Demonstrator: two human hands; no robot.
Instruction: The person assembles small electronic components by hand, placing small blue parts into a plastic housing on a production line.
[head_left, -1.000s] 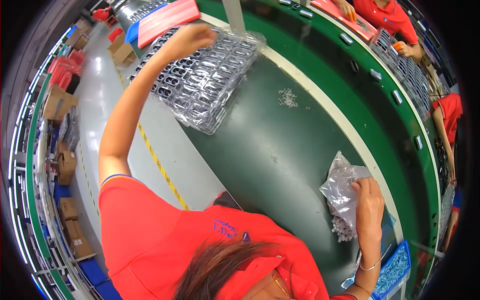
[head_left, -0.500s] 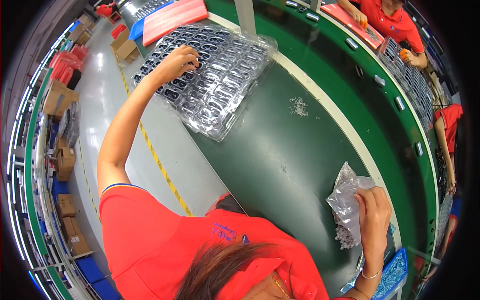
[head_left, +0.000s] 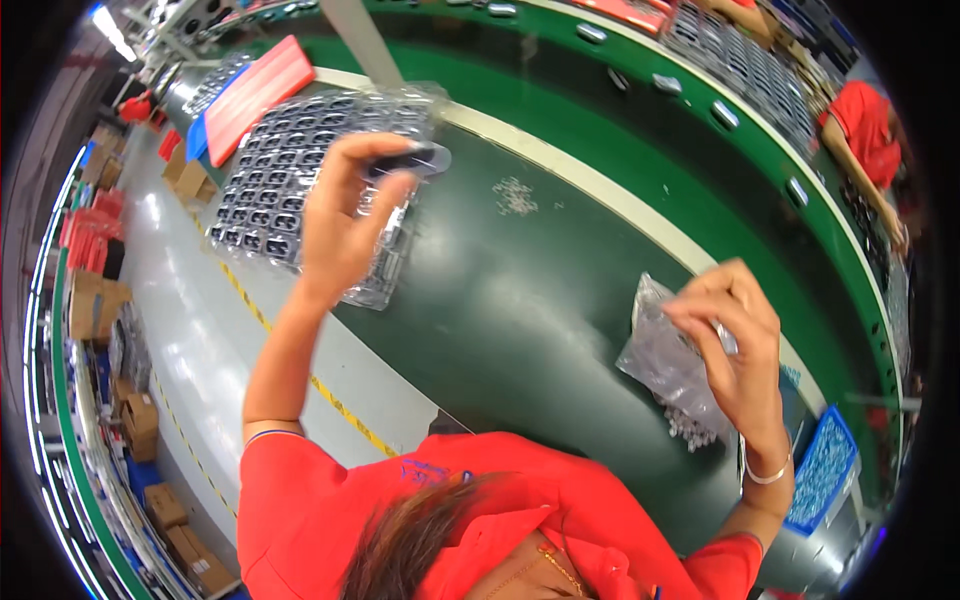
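My left hand (head_left: 345, 225) is raised over the work table, its fingers closed on a small dark oval part (head_left: 415, 161) with a pale, shiny end. Beneath and behind it lies a clear plastic blister tray (head_left: 372, 288) filled with rows of similar dark parts. On the right, my right hand (head_left: 735, 330) hovers above a clear plastic bag (head_left: 655, 345), thumb and fingertips drawn together. Whatever those fingertips hold, if anything, is too small to make out. Small pale pieces (head_left: 690, 430) spill from the bag's lower end onto the table.
A loose heap of tiny pale pieces (head_left: 516, 196) lies mid-table. Beyond the light table rim, a green conveyor (head_left: 560, 90) carries spaced shiny parts. A blue bin (head_left: 825, 470) of small bluish pieces stands right. Red trays (head_left: 262, 98) lie far left; co-workers in red sit across the conveyor.
My left hand has lifted from the tray and come nearer, holding a dark oval part. My right hand has risen away from the bag's upper edge. The whole view has shifted.
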